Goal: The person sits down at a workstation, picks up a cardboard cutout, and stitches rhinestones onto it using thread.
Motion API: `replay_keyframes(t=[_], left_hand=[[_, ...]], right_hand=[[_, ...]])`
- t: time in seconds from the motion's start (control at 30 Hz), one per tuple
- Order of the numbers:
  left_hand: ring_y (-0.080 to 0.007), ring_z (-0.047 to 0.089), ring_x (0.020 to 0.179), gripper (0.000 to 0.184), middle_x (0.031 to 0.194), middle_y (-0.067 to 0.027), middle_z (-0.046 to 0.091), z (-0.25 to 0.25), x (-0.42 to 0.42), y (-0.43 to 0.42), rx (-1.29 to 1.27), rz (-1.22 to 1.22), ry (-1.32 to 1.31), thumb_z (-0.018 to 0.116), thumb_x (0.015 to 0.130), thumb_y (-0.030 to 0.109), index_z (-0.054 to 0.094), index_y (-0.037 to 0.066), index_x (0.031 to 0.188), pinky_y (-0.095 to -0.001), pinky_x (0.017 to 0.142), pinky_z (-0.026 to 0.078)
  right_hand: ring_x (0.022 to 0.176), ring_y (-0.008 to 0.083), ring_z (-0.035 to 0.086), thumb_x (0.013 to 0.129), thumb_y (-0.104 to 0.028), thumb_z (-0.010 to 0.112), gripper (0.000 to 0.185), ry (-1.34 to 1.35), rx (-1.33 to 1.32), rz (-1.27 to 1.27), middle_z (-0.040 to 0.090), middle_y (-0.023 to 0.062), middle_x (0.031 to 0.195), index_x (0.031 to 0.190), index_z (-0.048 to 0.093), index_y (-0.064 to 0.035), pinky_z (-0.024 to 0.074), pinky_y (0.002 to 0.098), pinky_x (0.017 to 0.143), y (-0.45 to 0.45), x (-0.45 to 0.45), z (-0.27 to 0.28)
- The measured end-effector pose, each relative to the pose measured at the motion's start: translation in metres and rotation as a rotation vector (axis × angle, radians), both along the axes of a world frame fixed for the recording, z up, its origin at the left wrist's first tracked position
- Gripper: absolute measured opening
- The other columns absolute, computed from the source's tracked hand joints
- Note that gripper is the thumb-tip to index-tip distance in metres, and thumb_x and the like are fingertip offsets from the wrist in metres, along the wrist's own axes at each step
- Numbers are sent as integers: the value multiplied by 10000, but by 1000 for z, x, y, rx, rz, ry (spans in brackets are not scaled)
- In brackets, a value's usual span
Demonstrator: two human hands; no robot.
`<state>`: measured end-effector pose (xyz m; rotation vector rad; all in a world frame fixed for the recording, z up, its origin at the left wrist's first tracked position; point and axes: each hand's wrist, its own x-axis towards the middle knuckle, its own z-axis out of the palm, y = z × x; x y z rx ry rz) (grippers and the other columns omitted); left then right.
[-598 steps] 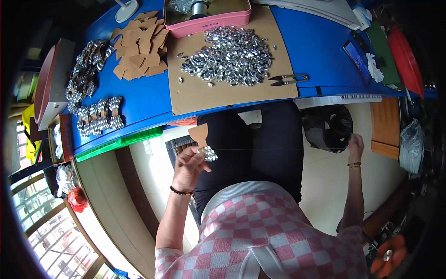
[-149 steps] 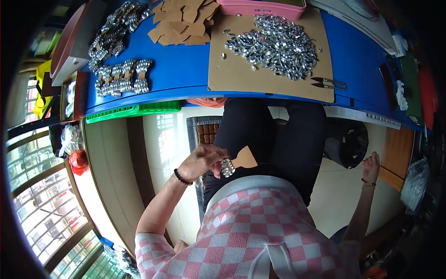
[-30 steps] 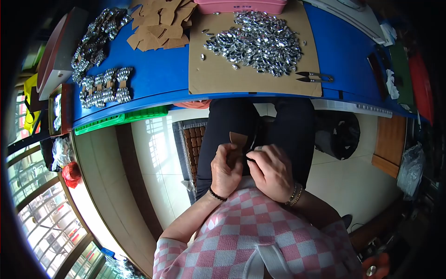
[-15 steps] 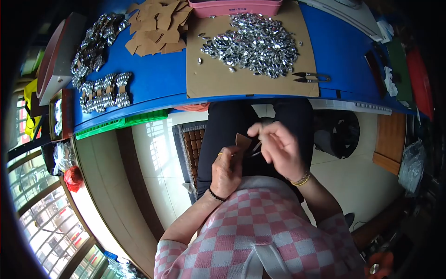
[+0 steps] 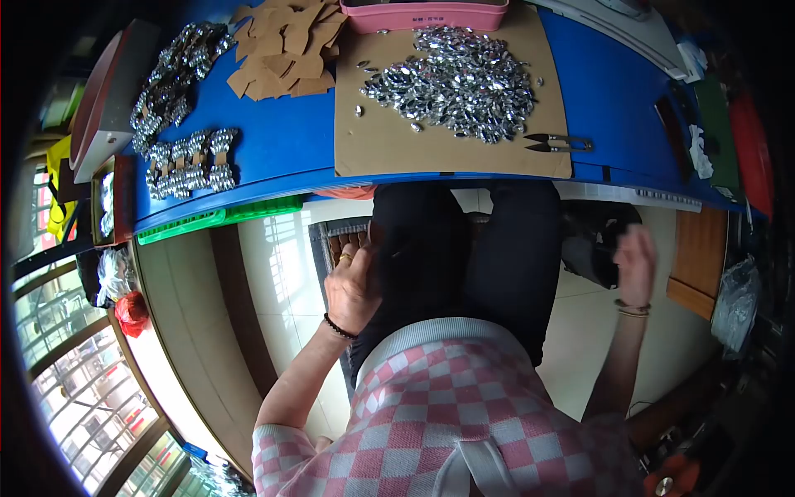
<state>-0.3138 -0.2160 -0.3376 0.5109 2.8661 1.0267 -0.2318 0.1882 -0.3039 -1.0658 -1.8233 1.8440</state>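
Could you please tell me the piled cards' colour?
The piled cards are light brown, as the head view shows.

Lit by daylight from the left, washed out at the barred glass window [image 5: 103, 414]. Reflected as pale glare on the glossy off-white floor tiles [image 5: 286, 286]; scattered in glints over the heaped silver almond-shaped beads [image 5: 464, 87]. Bowed by wide-angle distortion along the front of the bright-blue tabletop [image 5: 277, 141], black at the corners. Blurred at the bare right hand [image 5: 636, 269]; dim in the black trousers [image 5: 512, 273].
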Motion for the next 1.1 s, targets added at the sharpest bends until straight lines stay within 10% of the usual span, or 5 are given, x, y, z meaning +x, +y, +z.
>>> replay_keyframes(t=[0.2, 0.37, 0.63, 0.93, 1.1], left_hand=[[-348, 570, 743, 338, 825, -154, 554, 18, -3, 20, -48, -123, -4, 508, 663, -101, 533, 51, 964, -382, 605, 473], [-333, 569, 732, 355, 834, -158, 557, 24, -3, 30, 57, -148, -41, 516, 673, -105, 526, 32, 1001, -353, 622, 471], [-124, 550, 743, 336, 848, -63, 563, 12, 13, 37, 740, -20, -557, 473, 784, -116, 449, -3, 1100, -243, 630, 437], [-69, 501, 703, 335, 849, -28, 536, 14, 18, 43, 964, 144, -711, 473, 791, -121, 429, -4, 1101, -184, 629, 407], [-56, 487, 684, 339, 837, -20, 524, 5, 23, 44, 979, 282, -705, 487, 767, -136, 437, 15, 1067, -175, 607, 404]], right_hand=[[485, 22, 449, 822, -47, 553, 38, 163, 152, 861, 610, 26, 907, 791, 557, -25, 372, 165, 427, -143, -55, 7], [561, 38, 491, 795, -69, 597, 86, 243, 332, 1149, 586, -3, 843, 732, 567, -18, 392, 192, 470, -203, -73, -7], [518, 32, 448, 810, -165, 616, 125, -113, -720, 722, 527, -44, 652, 805, 615, -40, 353, 174, 448, -208, -68, -35], [508, 32, 439, 817, -190, 619, 159, -172, -720, 589, 556, -37, 692, 845, 610, -33, 354, 179, 443, -218, -63, -33], [515, 41, 455, 832, -126, 581, 84, -25, -205, 794, 521, -21, 657, 840, 587, -43, 365, 196, 458, -210, -62, -23]])
